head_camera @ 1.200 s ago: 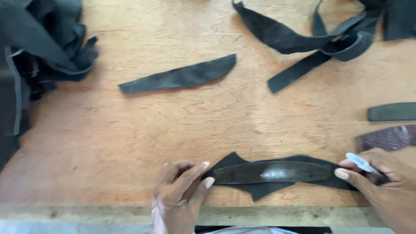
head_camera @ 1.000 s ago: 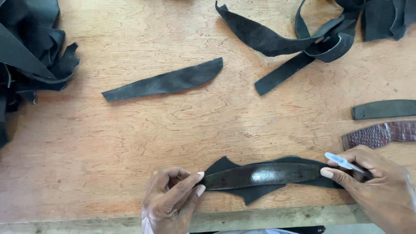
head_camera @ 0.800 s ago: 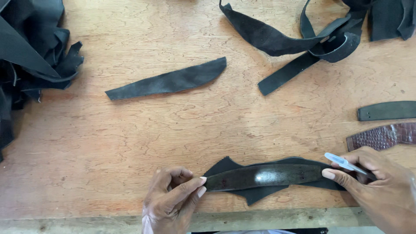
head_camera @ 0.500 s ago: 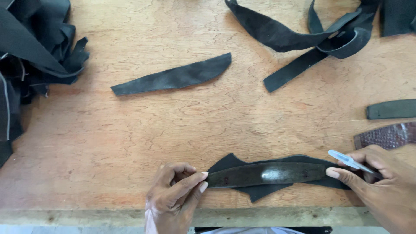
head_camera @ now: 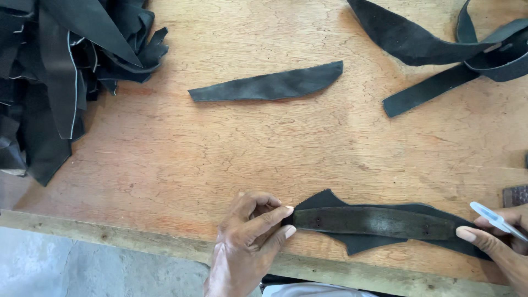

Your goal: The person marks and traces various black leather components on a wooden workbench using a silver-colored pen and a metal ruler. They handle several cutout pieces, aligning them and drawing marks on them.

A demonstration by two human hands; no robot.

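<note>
A dark narrow template strip [head_camera: 374,221] lies on top of a black leather piece [head_camera: 360,246] near the front edge of the wooden table [head_camera: 231,148]. My left hand [head_camera: 247,242] pinches the strip's left end against the table with its fingertips. At the strip's right end, my right hand [head_camera: 503,242] presses down while holding a slim white pen-like marker [head_camera: 498,220] between its fingers.
A loose curved black leather offcut [head_camera: 269,85] lies mid-table. A heap of black leather scraps [head_camera: 60,66] fills the far left. More black strips and a belt-like loop [head_camera: 440,49] lie at the back right. A brown textured piece [head_camera: 516,195] shows at the right edge.
The view has shifted, so everything sits further right in frame. Both hands stay on the ends of the strip; the strip and leather have not visibly moved on the table.
</note>
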